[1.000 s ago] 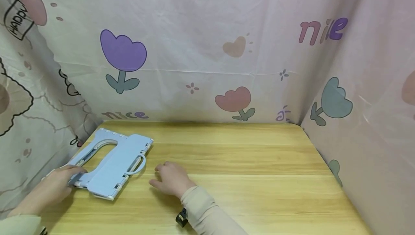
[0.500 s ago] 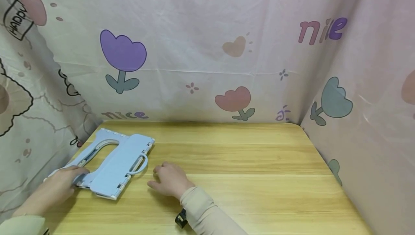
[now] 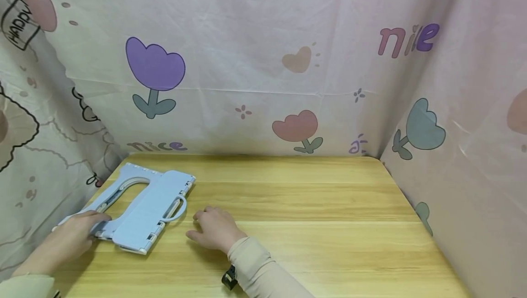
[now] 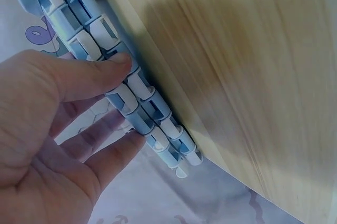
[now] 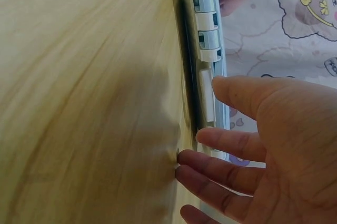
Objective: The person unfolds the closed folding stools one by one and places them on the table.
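A light blue plastic folding stool (image 3: 140, 215), folded flat, lies at the left side of the table, its small loop handle (image 3: 177, 211) facing right. My left hand (image 3: 76, 236) grips its near left edge. In the left wrist view, the thumb presses on the hinged edge (image 4: 152, 105) while the other fingers reach round behind it. My right hand (image 3: 216, 229) is held to the right of the handle, fingers loosely spread, with a gap between hand and stool in the head view. The right wrist view shows that hand (image 5: 295, 124) holding nothing, palm toward the stool's side.
The wood-grain table (image 3: 321, 225) extends away to the right and back. Printed curtains (image 3: 247, 60) hang along its back and both sides, the left one close beside the stool. A small black device (image 3: 229, 277) sits under the right sleeve cuff.
The folding stool and my left hand have shifted very slightly right. My right hand has edged a little left toward the handle.
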`<action>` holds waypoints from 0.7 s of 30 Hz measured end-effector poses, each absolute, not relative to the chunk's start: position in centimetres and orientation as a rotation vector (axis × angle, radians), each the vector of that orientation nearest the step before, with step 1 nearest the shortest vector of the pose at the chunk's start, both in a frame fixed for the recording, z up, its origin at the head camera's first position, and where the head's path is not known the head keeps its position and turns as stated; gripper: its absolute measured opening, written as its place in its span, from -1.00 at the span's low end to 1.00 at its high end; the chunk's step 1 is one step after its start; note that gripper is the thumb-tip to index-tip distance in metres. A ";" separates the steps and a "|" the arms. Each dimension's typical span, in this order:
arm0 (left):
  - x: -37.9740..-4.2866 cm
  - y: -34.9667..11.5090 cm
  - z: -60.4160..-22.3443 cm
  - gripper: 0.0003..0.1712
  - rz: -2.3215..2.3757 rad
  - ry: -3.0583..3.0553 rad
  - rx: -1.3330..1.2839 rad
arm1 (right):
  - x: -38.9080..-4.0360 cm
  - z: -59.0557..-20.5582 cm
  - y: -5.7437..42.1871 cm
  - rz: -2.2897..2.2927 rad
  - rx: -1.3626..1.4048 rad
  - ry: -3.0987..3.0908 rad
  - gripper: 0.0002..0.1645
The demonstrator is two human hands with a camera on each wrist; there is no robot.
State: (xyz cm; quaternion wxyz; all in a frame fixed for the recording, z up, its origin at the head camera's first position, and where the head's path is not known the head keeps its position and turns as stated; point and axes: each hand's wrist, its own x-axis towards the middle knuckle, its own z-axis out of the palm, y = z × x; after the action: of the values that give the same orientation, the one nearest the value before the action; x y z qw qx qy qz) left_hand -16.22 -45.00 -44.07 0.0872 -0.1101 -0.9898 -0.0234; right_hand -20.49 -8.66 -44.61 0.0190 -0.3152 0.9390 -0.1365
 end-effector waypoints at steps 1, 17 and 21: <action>-16.2 -45.0 -44.0 -0.49 -0.075 -2.947 -0.331 | -20.5 -44.6 -8.7 -0.422 -0.979 2.916 -0.43; -16.2 -43.4 -43.4 -0.52 -0.099 -2.952 -0.365 | -20.4 -44.7 -8.6 -0.439 -0.938 2.914 -0.42; -16.3 -42.5 -43.6 -0.52 -0.077 -2.893 -0.410 | -20.5 -44.8 -8.6 -0.427 -0.944 2.916 -0.42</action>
State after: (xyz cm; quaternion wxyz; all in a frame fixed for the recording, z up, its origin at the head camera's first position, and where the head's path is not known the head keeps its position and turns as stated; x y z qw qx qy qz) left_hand -16.25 -42.51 -43.62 0.1091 -0.1393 -0.9839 -0.0261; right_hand -20.46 -8.62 -44.76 0.0236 -0.3050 0.9420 -0.1378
